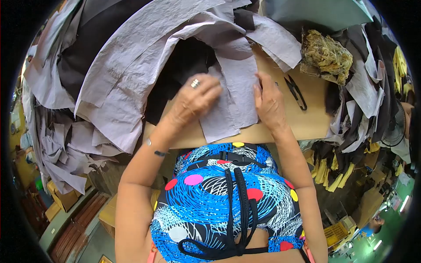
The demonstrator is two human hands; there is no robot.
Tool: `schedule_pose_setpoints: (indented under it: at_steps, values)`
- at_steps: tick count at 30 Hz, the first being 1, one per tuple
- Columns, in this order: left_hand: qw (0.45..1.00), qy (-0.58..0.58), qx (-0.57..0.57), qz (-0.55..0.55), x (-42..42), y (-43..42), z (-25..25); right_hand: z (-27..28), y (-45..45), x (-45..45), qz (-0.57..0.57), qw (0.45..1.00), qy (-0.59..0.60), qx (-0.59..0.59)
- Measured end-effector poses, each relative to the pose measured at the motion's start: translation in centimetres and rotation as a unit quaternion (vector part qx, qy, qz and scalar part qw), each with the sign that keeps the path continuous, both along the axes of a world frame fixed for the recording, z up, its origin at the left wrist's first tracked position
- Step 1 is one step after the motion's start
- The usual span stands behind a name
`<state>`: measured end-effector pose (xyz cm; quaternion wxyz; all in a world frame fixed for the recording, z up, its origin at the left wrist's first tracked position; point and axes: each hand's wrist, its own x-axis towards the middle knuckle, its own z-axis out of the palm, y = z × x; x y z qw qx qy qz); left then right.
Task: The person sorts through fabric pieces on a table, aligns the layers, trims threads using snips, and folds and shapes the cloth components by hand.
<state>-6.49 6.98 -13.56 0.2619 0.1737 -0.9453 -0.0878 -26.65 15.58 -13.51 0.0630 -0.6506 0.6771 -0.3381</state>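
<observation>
A pale grey-lilac fabric piece [239,87] with frayed edges lies on the table in front of me. Above its left part is my left hand [199,97], wearing a ring, its fingers curled together and slightly blurred. Whatever those fingertips pinch, if anything, is hidden. My right hand [269,101] stands at the right edge of this piece, thumb and forefinger slightly apart and touching or very near the edge. Black thread snips [295,93] lie to the right of that hand. A large curved pale fabric panel [127,79] spreads across the left, with dark fabric [186,61] beside it.
A wad of tangled yellowish threads [326,55] sits at the back right of the tan table [313,118]. Fabric piles [362,87] hang at the right, above yellow strips [326,173]. More scraps [66,153] hang at the left. A fan [394,127] stands at far right.
</observation>
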Motion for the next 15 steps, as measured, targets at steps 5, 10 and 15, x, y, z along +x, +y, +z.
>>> schedule_pose_setpoints:
  at_steps: [5,10,15]
  values:
    - [0.998,-0.008,0.056,0.011,-0.5,2.5,-1.0,0.2,-1.0,0.4,-0.006,0.996,0.028,0.084]
    - [0.997,-0.017,0.044,-0.061,-1.5,2.7,-0.6,-0.5,-0.7,-0.9,-0.031,0.998,0.005,0.055]
    - [0.995,-0.021,0.042,-0.085,-1.1,2.4,-1.5,-1.2,-0.6,-1.4,0.002,1.000,0.016,0.006]
